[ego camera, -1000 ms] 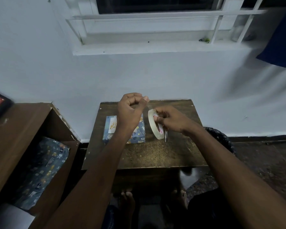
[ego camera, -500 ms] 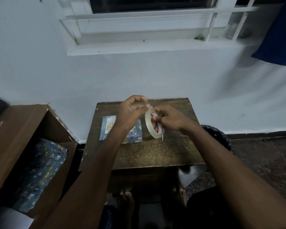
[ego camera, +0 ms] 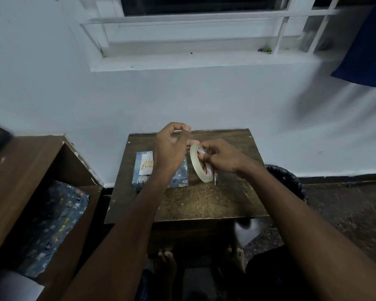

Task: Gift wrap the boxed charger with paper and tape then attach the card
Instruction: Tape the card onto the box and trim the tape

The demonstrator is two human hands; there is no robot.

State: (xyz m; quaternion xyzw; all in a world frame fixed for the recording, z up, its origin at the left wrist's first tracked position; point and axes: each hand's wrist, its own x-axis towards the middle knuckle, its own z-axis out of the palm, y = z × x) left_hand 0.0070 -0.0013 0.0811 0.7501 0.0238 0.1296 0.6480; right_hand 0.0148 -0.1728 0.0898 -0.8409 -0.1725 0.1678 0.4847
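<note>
Right hand (ego camera: 220,158) grips clear round roll of adhesive tape (ego camera: 201,163) on edge above the table, fingers through the core, likely steadying it. Left hand (ego camera: 172,146), fingers curled, seems to pinch the free end; tape strip itself too faint to tell. Blue patterned wrapped box (ego camera: 180,177) lies on brown wooden table (ego camera: 204,203) under left wrist, white birthday card (ego camera: 147,165) resting on top, probably awaiting tape.

Dim, bluish, blurred toward edges
</note>
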